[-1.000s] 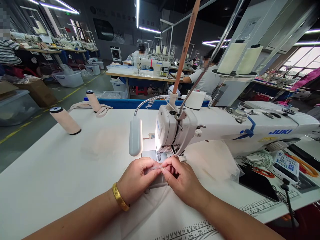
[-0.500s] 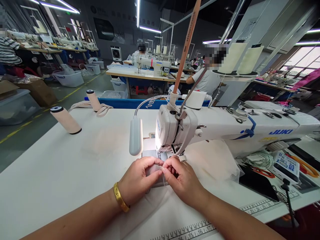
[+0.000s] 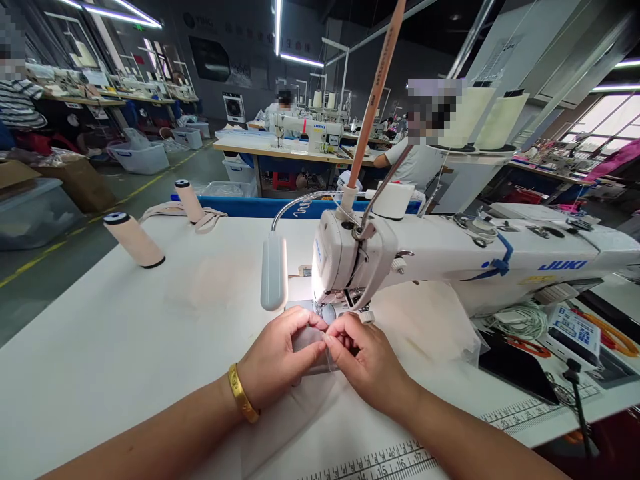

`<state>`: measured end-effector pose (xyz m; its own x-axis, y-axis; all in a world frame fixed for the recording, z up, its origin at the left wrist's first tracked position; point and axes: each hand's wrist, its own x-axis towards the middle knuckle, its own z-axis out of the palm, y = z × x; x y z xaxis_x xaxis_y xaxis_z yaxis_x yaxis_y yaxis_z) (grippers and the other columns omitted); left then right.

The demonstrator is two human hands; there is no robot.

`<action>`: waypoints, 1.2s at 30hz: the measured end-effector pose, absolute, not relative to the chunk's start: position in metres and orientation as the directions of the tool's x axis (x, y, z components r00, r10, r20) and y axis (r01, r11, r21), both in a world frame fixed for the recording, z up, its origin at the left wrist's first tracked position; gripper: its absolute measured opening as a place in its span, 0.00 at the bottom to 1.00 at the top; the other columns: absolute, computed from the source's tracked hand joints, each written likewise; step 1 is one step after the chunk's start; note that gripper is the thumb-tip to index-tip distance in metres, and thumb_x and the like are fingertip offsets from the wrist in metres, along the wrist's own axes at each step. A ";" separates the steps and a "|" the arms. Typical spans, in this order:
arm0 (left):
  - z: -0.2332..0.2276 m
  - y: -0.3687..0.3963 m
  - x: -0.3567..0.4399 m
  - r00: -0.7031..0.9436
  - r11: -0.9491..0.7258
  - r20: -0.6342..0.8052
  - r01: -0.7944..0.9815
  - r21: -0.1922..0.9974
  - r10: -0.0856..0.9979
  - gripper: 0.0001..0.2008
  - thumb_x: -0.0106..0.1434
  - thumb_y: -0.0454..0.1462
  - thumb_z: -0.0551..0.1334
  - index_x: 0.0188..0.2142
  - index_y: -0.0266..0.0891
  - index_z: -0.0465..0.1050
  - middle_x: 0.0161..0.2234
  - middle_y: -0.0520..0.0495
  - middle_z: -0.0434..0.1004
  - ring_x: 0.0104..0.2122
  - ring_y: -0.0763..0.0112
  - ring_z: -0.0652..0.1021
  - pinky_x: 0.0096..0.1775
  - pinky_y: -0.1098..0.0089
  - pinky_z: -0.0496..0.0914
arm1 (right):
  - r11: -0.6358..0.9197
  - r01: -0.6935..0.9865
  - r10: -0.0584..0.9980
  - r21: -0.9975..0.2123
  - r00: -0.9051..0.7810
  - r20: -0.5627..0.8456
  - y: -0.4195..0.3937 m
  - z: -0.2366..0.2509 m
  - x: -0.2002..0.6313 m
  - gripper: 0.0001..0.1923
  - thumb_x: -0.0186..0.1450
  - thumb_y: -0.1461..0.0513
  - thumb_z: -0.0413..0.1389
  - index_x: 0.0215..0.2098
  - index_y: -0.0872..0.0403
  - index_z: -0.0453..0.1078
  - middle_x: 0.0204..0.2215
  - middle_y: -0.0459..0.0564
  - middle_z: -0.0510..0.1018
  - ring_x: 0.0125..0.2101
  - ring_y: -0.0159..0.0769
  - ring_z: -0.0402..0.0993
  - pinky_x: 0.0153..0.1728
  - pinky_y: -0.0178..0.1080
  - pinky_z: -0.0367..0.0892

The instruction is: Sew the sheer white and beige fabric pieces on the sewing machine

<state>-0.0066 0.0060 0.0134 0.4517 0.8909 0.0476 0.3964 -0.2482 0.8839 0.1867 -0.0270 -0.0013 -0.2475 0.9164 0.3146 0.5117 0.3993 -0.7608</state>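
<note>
My left hand [image 3: 277,357] and my right hand [image 3: 365,357] meet fingertip to fingertip just in front of the needle of a white JUKI sewing machine [image 3: 450,257]. Both pinch a thin, see-through strip [image 3: 325,333] that runs between them over the metal needle plate [image 3: 305,313]. A sheer piece of fabric [image 3: 300,400] lies under my wrists on the white table [image 3: 125,333]. A gold bangle sits on my left wrist. The lamp [image 3: 274,272] on its gooseneck lights the needle area.
Two pink thread cones [image 3: 134,240] [image 3: 189,200] lie at the table's far left with a tape strip. Cables, a labelled box [image 3: 573,330] and a dark tray sit to the right. A ruler is printed along the front edge. People work at other tables behind.
My hands have edged slightly closer together and toward the needle, fingers still pinched on the clear strip. Otherwise almost nothing has moved.
</note>
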 end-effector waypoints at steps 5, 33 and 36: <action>0.012 0.008 -0.009 0.471 -0.229 0.012 0.407 0.884 0.882 0.11 0.61 0.45 0.62 0.33 0.41 0.75 0.36 0.48 0.77 0.37 0.61 0.76 0.40 0.64 0.71 | 0.384 0.489 0.922 -0.783 -0.246 0.298 -0.026 0.000 0.187 0.07 0.72 0.61 0.52 0.34 0.50 0.67 0.24 0.41 0.73 0.27 0.32 0.68 0.29 0.35 0.60; 0.014 0.008 -0.007 0.456 -0.184 -0.004 0.366 0.912 0.890 0.10 0.57 0.44 0.63 0.27 0.41 0.69 0.30 0.52 0.74 0.32 0.67 0.72 0.35 0.68 0.68 | 0.355 0.479 0.932 -0.803 -0.245 0.266 -0.028 0.000 0.187 0.07 0.70 0.60 0.53 0.34 0.51 0.68 0.27 0.42 0.73 0.28 0.32 0.68 0.30 0.35 0.61; 0.014 0.006 -0.006 0.445 -0.128 -0.044 0.350 0.928 0.895 0.10 0.57 0.43 0.64 0.27 0.41 0.67 0.28 0.53 0.74 0.30 0.68 0.72 0.33 0.69 0.67 | 0.360 0.475 0.930 -0.803 -0.245 0.272 -0.028 0.000 0.187 0.07 0.71 0.60 0.53 0.34 0.51 0.68 0.26 0.42 0.73 0.28 0.32 0.68 0.30 0.35 0.61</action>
<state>-0.0056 0.0063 0.0145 0.4446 0.8947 -0.0442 0.3503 -0.1282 0.9278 0.1871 -0.0281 -0.0001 -0.2453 0.9304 0.2723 0.4746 0.3602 -0.8031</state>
